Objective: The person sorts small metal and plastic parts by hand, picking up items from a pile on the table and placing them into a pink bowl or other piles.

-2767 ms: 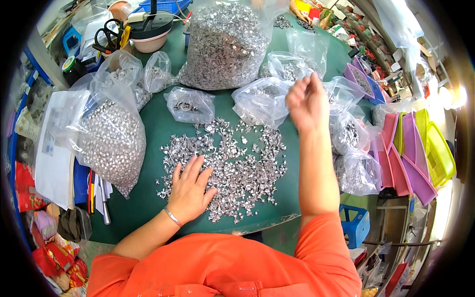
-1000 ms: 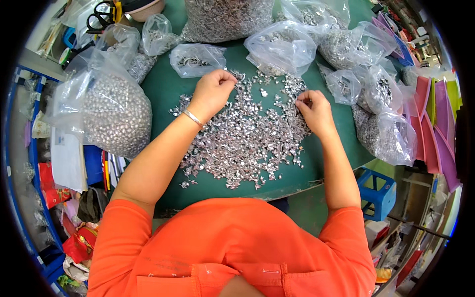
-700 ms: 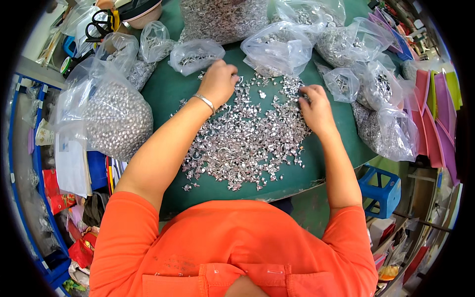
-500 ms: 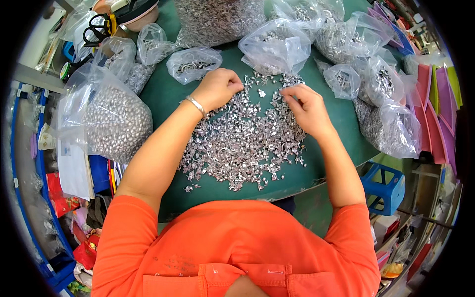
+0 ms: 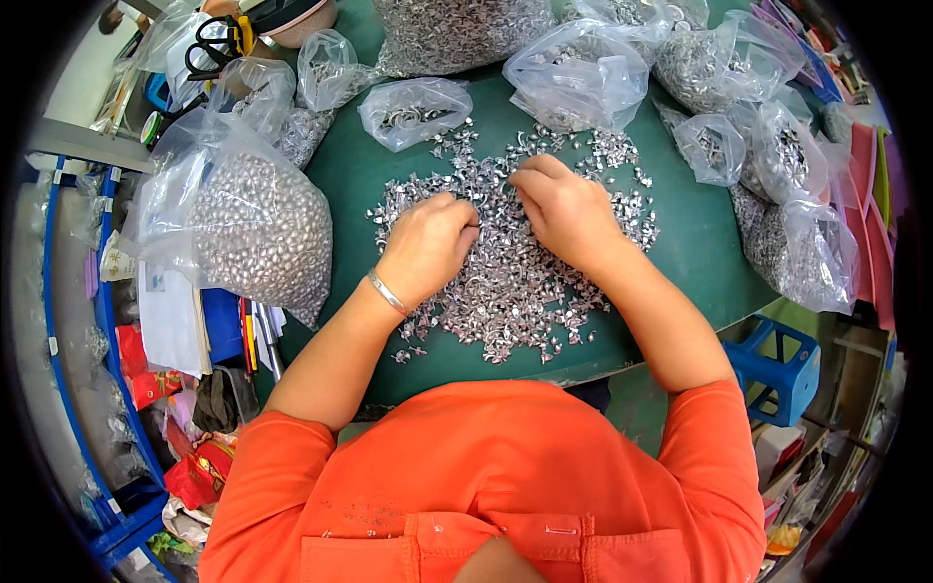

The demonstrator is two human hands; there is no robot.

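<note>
A wide pile of small silver metal pieces (image 5: 505, 311) is spread over the green tabletop (image 5: 340, 185). My left hand (image 5: 428, 248), with a silver bangle (image 5: 387, 291) at its wrist, rests at the left side of the pile, thumb and fingers drawn together. My right hand (image 5: 569, 216) is over the upper right part of the pile, its fingers curled and the fingertips pointing in toward the left hand. Both sets of fingertips are close to the pieces. Whatever is between them is too small or hidden to make out.
Clear plastic bags of metal parts ring the pile: a big bag of silver oval beads (image 5: 262, 228) at left, a small open bag (image 5: 413, 109), a large full bag (image 5: 462, 39) and several at right. Scissors (image 5: 209, 44) lie at far left; a blue stool (image 5: 773, 369) stands right.
Both hands have come nearer to me, from the far edge into the pile, and closer together. Pieces at the far side are spread differently. The whole view has shifted slightly.
</note>
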